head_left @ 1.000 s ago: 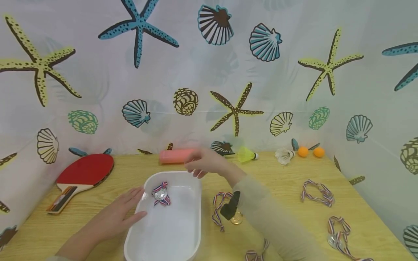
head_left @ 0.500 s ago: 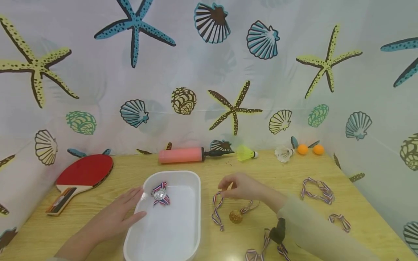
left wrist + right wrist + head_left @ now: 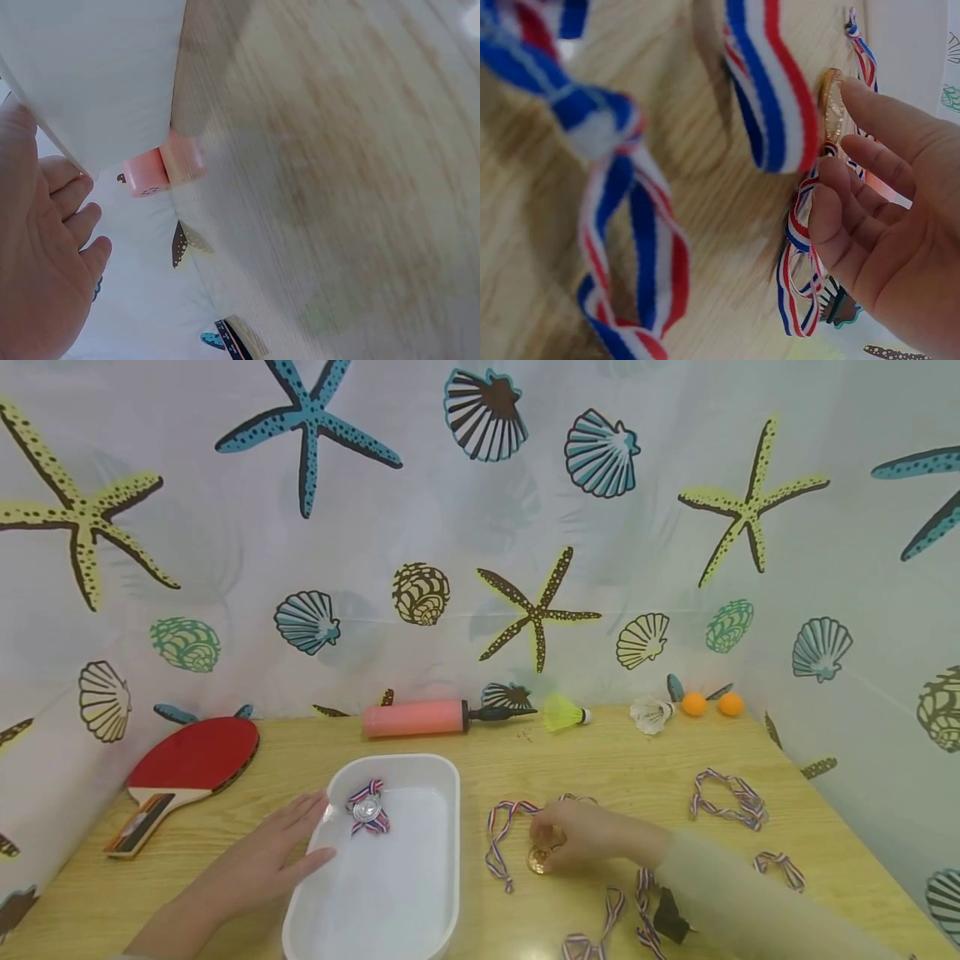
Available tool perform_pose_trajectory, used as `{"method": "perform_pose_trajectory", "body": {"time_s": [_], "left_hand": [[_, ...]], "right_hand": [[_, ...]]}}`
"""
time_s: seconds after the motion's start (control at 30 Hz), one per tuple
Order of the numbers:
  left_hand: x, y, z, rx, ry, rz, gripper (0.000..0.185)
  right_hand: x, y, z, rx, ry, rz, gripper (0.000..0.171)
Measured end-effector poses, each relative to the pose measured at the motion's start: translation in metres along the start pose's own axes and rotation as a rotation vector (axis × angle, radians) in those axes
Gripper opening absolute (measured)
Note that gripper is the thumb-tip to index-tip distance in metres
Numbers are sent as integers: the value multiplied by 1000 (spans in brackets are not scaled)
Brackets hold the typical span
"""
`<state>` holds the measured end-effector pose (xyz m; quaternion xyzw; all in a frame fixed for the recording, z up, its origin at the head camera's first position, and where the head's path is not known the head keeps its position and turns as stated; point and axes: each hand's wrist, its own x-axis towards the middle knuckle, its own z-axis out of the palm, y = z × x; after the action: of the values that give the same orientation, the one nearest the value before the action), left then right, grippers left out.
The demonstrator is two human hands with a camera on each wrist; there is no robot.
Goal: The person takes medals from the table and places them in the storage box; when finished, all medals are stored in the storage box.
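My right hand [image 3: 573, 835] is down at the table with its thumb and fingers around a gold medal [image 3: 537, 860]. In the right wrist view the thumb meets the edge of the gold medal [image 3: 831, 109] and the fingertips are close below it. Its striped ribbon [image 3: 799, 225] trails beside the fingers. My left hand [image 3: 258, 860] rests at the left rim of a white tray [image 3: 453, 843], fingers fairly straight and thumb over the edge. A silver medal [image 3: 367, 810] with a red, white and blue ribbon lies inside the tray.
More striped ribbons [image 3: 727, 800] lie on the table's right side and near its front. A red table tennis bat [image 3: 197, 752] is at left. Along the back are a pink pump [image 3: 416, 718], yellow and white shuttlecocks [image 3: 564, 713] and two orange balls [image 3: 693, 704].
My right hand has swung back from above the tray's far end, passing over the ribbon, and come down onto the gold medal. The left hand has stayed at the tray.
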<state>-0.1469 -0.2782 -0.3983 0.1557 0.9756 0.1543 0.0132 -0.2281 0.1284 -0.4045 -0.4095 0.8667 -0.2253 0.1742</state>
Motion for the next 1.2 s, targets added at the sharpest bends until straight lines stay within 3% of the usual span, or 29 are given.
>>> {"method": "perform_pose_trajectory", "body": {"time_s": [0.67, 0.9, 1.2], "left_hand": [[0, -1, 1, 3, 4, 0, 78], [0, 0, -1, -7, -17, -20, 79], [1, 0, 0, -2, -14, -9, 78]], "right_hand": [[2, 10, 9, 34, 15, -40, 28], [-2, 20, 8, 115, 53, -81, 18], [-6, 18, -2, 369, 25, 136, 3]]}}
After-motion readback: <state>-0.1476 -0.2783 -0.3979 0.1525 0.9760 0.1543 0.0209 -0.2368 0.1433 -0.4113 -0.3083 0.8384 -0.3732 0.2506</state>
